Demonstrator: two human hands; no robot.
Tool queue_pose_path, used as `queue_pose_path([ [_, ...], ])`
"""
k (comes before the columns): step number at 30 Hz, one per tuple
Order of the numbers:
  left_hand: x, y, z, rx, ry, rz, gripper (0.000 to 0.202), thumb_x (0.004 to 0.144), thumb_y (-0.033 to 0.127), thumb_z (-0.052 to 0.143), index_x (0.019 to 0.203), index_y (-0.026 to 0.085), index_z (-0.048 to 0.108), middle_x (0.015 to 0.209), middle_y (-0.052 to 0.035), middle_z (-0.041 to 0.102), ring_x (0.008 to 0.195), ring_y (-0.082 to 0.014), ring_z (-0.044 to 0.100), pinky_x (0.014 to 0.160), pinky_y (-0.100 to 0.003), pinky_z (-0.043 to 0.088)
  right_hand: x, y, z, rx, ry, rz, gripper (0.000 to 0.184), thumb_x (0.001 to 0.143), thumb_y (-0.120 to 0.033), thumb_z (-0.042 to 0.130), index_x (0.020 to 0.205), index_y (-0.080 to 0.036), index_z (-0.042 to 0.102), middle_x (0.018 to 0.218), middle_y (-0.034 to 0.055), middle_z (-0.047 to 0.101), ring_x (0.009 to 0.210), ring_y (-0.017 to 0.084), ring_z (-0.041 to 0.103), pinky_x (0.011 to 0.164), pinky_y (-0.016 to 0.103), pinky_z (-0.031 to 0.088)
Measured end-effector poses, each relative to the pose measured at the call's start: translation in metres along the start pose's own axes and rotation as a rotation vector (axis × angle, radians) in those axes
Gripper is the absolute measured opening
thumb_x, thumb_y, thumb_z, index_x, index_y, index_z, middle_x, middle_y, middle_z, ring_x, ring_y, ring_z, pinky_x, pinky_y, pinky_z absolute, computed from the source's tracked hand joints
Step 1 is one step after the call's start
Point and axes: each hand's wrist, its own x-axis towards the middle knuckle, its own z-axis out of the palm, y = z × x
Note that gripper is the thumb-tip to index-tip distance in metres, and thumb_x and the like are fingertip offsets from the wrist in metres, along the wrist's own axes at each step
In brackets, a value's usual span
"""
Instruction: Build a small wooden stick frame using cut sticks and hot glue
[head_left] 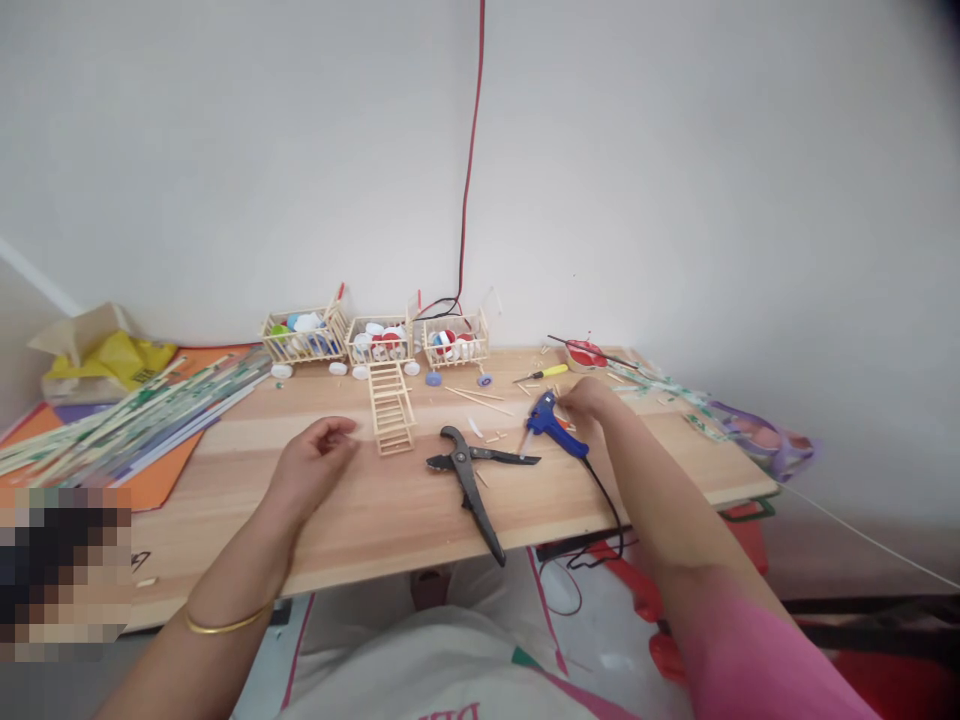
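My left hand (319, 455) rests on the table with loosely bent fingers and nothing visible in it. Just right of it lies a small ladder-like frame of thin wooden sticks (391, 410), its far end at a stick cart (381, 345). My right hand (589, 397) reaches down beside a blue glue gun (559, 425), its fingers closed near the gun's back end. What those fingers hold, if anything, is hidden. Between my hands lie black-handled pliers or cutters (463, 470), with bits of stick around them.
Two more stick carts, one at left (304, 335) and one at right (456, 340), hold bottle caps. Behind the glue gun are a yellow-handled screwdriver (551, 371) and a red dish (585, 353). Bundled sticks (150, 410) lie left. The gun's cord (607, 500) hangs over the front edge.
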Motion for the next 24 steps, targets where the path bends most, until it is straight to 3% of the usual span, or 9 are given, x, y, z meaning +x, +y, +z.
queue_pose_path([
  [2, 0.001, -0.001, -0.001, -0.04, 0.045, -0.029, 0.04, 0.061, 0.038, 0.07, 0.093, 0.016, 0.061, 0.071, 0.0008, 0.058, 0.061, -0.0118, 0.051, 0.055, -0.021, 0.037, -0.003, 0.003, -0.002, 0.03, -0.104, 0.034, 0.03, 0.089, -0.033, 0.053, 0.112, -0.014, 0.056, 0.111, 0.0082, 0.058, 0.094, 0.019, 0.059, 0.08, 0.037, 0.051],
  [7, 0.002, 0.0, -0.002, 0.065, 0.177, -0.031, 0.03, 0.064, 0.038, 0.064, 0.087, 0.017, 0.064, 0.074, -0.0006, 0.061, 0.064, -0.0136, 0.053, 0.059, -0.024, 0.04, -0.019, 0.01, 0.004, 0.105, -0.194, 0.064, 0.028, 0.09, -0.035, 0.051, 0.103, -0.012, 0.061, 0.1, 0.0062, 0.062, 0.086, 0.017, 0.061, 0.075, 0.033, 0.052],
  [10, 0.003, -0.001, -0.005, 0.174, 0.278, -0.018, 0.028, 0.068, 0.038, 0.06, 0.087, 0.019, 0.065, 0.076, -0.0011, 0.064, 0.067, -0.0154, 0.056, 0.064, -0.026, 0.042, -0.025, 0.009, 0.009, 0.121, -0.149, 0.093, 0.029, 0.089, -0.034, 0.053, 0.11, -0.014, 0.056, 0.108, 0.0073, 0.059, 0.091, 0.017, 0.06, 0.078, 0.035, 0.051],
  [15, 0.001, -0.002, -0.008, 0.138, 0.435, 0.091, 0.03, 0.07, 0.036, 0.061, 0.093, 0.017, 0.065, 0.083, -0.0026, 0.065, 0.073, -0.0159, 0.058, 0.069, -0.027, 0.045, -0.036, 0.002, 0.003, 0.195, 0.065, 0.075, 0.024, 0.085, -0.027, 0.054, 0.091, -0.005, 0.062, 0.086, 0.0168, 0.065, 0.083, 0.024, 0.062, 0.068, 0.031, 0.046],
  [19, -0.012, 0.013, -0.005, 0.22, 0.427, 0.198, 0.027, 0.081, 0.04, 0.052, 0.086, 0.018, 0.065, 0.071, -0.0001, 0.063, 0.069, -0.015, 0.058, 0.066, -0.025, 0.043, -0.061, -0.015, -0.005, 0.331, 0.223, -0.117, 0.028, 0.089, -0.027, 0.039, 0.101, -0.011, 0.059, 0.086, 0.0112, 0.066, 0.08, 0.02, 0.06, 0.068, 0.029, 0.043],
  [22, -0.023, 0.031, 0.0, 0.387, 0.372, 0.316, 0.033, 0.086, 0.038, 0.046, 0.062, 0.018, 0.057, 0.057, 0.0018, 0.055, 0.059, -0.0132, 0.055, 0.06, -0.024, 0.039, -0.086, -0.036, -0.008, 0.447, 0.218, -0.323, 0.026, 0.086, -0.029, 0.045, 0.105, -0.017, 0.059, 0.082, 0.0026, 0.066, 0.073, 0.014, 0.06, 0.068, 0.025, 0.044],
  [24, -0.029, 0.042, 0.005, 0.457, 0.354, 0.439, 0.035, 0.088, 0.034, 0.044, 0.057, 0.018, 0.051, 0.054, 0.002, 0.051, 0.055, -0.0125, 0.052, 0.057, -0.024, 0.038, -0.103, -0.05, -0.01, 0.584, 0.229, -0.503, 0.024, 0.084, -0.028, 0.049, 0.102, -0.018, 0.061, 0.082, 0.002, 0.066, 0.074, 0.014, 0.06, 0.069, 0.025, 0.045],
])
